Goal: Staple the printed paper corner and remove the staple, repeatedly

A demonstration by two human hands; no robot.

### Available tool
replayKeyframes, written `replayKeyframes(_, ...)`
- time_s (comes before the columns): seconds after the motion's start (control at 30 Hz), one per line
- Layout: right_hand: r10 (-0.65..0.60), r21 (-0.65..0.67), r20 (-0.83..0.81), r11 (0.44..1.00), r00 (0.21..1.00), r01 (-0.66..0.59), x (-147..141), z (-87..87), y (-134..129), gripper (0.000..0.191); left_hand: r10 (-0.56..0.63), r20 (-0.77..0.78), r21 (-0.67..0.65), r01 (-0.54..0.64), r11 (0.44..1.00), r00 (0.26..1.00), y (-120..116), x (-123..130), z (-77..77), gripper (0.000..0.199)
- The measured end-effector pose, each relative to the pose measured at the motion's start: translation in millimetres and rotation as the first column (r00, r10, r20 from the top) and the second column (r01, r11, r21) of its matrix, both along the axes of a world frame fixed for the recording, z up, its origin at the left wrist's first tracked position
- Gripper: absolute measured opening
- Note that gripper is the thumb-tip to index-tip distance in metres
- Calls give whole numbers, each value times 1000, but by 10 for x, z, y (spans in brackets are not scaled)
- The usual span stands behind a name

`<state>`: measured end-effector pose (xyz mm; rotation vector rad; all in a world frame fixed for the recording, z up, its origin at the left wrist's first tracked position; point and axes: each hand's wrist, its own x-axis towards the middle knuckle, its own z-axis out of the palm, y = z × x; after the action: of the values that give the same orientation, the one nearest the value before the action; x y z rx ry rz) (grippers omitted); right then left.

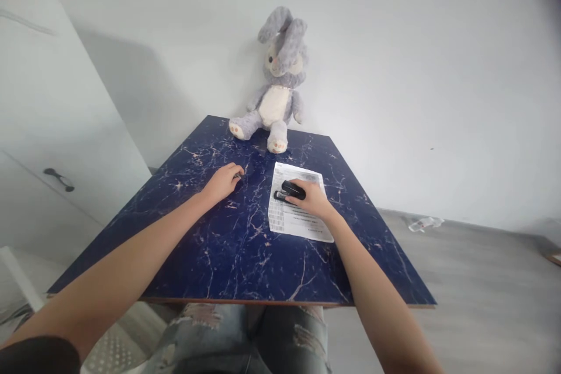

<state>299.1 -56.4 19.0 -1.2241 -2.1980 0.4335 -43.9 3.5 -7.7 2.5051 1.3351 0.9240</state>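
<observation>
A black stapler (293, 189) is gripped in my right hand (312, 197), its jaw pointing left. It is over a printed sheet of paper (302, 227) lying on the blue marbled table (245, 269); whether it touches the sheet I cannot tell. To the left of the paper, my left hand (223, 181) is low at the tabletop with its fingers pinched together. Something small and greyish shows at those fingertips, too little of it to name.
A grey plush rabbit (275, 105) sits at the table's far edge against the white wall. On the left stands a white cabinet with a dark handle (58, 179). A clear plastic item (426, 224) lies on the floor to the right.
</observation>
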Motion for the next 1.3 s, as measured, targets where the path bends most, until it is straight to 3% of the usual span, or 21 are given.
replayKeyframes(0.2, -74, -12, 64, 997, 995, 75, -81, -5, -31, 31, -2, -95, 1, 3, 1000, 995, -15, 45, 0, 33)
replayKeyframes(0.37, -13, -5, 43, 1000, 999, 13, -209, 3, -93, 29, -19, -57, -33, 17, 999, 998, -98, 100, 68, 25)
replayKeyframes(0.53, 41, -18, 76, 999, 996, -40, -328, 30, -133, 34, 86, -24, -15, -86, 996, 996, -118, 99, 80, 31)
replayKeyframes(0.73, 59, -20, 62, 998, 996, -58, -318, 45, -138, 32, 38, -26, -39, -39, 998, 999, -57, 80, 19, 18)
replayKeyframes(0.93, 53, -10, 93, 999, 994, -53, -282, -10, -105, 31, 152, -116, -38, -157, 987, 982, -95, 87, 32, 11)
replayKeyframes(1.1, 58, -6, 98, 998, 994, -58, -276, -12, -101, 33, 109, -142, -84, -121, 989, 984, -132, 94, 73, 16)
replayKeyframes(1.3, 74, 25, 79, 997, 994, -76, -265, 0, -115, 33, 81, -85, -40, -85, 996, 993, -132, 119, 84, 24)
